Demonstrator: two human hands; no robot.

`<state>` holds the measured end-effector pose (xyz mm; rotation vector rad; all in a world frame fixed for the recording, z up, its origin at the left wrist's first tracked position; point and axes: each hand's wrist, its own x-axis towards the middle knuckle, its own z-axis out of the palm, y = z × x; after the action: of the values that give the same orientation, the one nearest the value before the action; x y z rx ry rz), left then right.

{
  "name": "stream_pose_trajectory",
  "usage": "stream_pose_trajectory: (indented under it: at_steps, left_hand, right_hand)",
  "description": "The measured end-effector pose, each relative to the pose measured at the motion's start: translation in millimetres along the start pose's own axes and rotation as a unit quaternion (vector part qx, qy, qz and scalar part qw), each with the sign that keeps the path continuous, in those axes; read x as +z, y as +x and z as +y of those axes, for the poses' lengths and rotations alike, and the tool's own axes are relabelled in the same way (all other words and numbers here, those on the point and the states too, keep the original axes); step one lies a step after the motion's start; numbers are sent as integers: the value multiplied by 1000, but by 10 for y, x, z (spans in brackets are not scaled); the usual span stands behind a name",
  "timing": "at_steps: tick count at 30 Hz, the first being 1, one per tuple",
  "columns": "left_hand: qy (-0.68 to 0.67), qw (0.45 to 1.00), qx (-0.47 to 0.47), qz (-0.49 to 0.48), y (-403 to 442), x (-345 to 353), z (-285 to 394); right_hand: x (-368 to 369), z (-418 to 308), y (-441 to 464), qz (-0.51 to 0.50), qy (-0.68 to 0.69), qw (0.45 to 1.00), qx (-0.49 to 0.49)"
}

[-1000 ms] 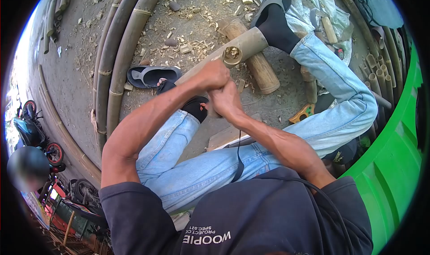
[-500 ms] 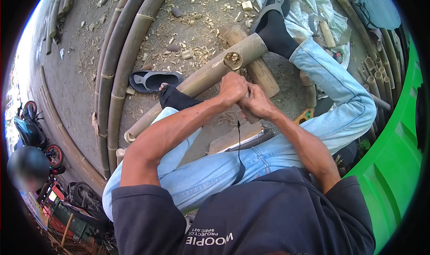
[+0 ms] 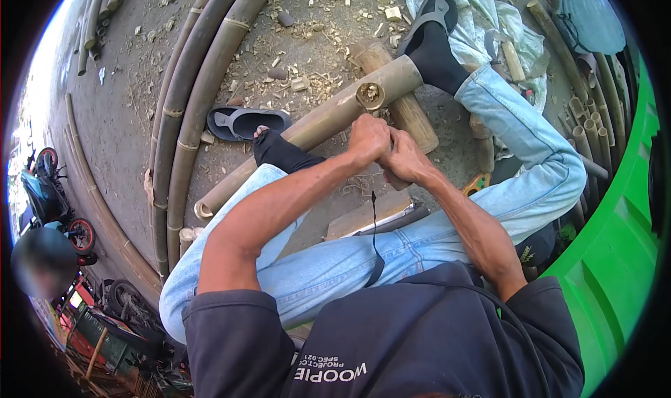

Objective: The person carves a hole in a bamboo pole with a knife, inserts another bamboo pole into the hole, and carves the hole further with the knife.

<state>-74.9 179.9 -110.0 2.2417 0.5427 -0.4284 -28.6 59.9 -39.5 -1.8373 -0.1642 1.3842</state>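
Note:
My left hand (image 3: 368,138) is closed in a fist just below the round open end of a bamboo tube (image 3: 370,96), which has a pale, rough inside. Pressed against it, my right hand (image 3: 407,157) is closed around a brown rod-like piece (image 3: 397,183) whose lower end shows beneath the fingers. The fingers hide most of this piece, and I cannot tell whether it joins the round opening. Behind my hands a thick bamboo pole (image 3: 318,124) lies slantwise, its upper end across a short log (image 3: 412,118). My socked left foot (image 3: 283,153) rests against the pole.
Long bamboo poles (image 3: 203,97) lie on the left. Wood chips (image 3: 321,52) litter the ground beyond a loose sandal (image 3: 248,123). A wooden block (image 3: 370,215) and a yellow-handled saw (image 3: 477,183) lie near my legs. Green panelling (image 3: 608,279) stands at right.
The view has shifted slightly, so the ground things sit a little lower and to the right. Both hands stay together in nearly the same grip, and less of the brown piece shows below them.

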Motion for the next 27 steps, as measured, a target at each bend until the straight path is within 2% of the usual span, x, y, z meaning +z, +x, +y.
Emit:
stream_pose_trajectory:
  at_steps: [1, 2, 3, 5, 6, 10, 12, 13, 15, 16, 18, 19, 21, 22, 23, 26, 27]
  left_hand:
    - [75, 992, 86, -46, 20, -19, -110]
    - [101, 987, 108, -57, 93, -123, -140]
    - [101, 987, 109, -55, 198, -230, -159]
    - [242, 924, 164, -247, 376, -511, -75]
    - [211, 934, 113, -266, 520, -388, -201]
    - [222, 925, 115, -285, 486, -319, -190]
    - [82, 967, 72, -231, 221, -136, -134]
    - [84, 959, 182, -199, 125, -59, -100]
    - [-137, 981, 81, -107, -15, -76, 68]
    - [-140, 981, 81, -103, 13, -18, 131]
    - [-233, 968, -92, -11, 41, 178, 252]
    - [-239, 967, -93, -5, 108, 255, 297]
    - [-405, 901, -153, 37, 195, 391, 359]
    - [-462, 859, -219, -2, 177, 175, 507]
    - [-464, 858, -220, 1, 196, 171, 530]
    - [-577, 765, -287, 11, 343, 133, 634]
    - [-577, 764, -287, 11, 389, 114, 664]
  right_hand:
    - [113, 73, 6, 20, 24, 999, -10]
    - [224, 29, 37, 38, 99, 994, -14]
    - [318, 14, 122, 39, 98, 994, -15]
    - [531, -1, 233, 38, 322, 945, 46]
    - [598, -41, 265, 50, 359, 931, 53]
    - [586, 71, 257, 28, 355, 934, 17]
    - [623, 201, 37, 78, 307, 948, 29]
    - [570, 264, -3, 76, 303, 949, 29]
    - [355, 394, -44, 162, 60, 983, -63]
    - [217, 376, -49, 161, 56, 983, -63]
    - [-111, 208, -52, 115, -99, 985, -77]
    - [-300, 115, -16, 99, -214, 964, -126]
    - [-541, -155, 44, 33, -268, 961, -64]
    - [-630, -222, 99, 30, -271, 960, -64]
    - [-716, -287, 156, -2, -313, 946, -79]
    - [-899, -532, 369, -67, -386, 915, -95]
    - [-952, -610, 431, -100, -413, 900, -95]
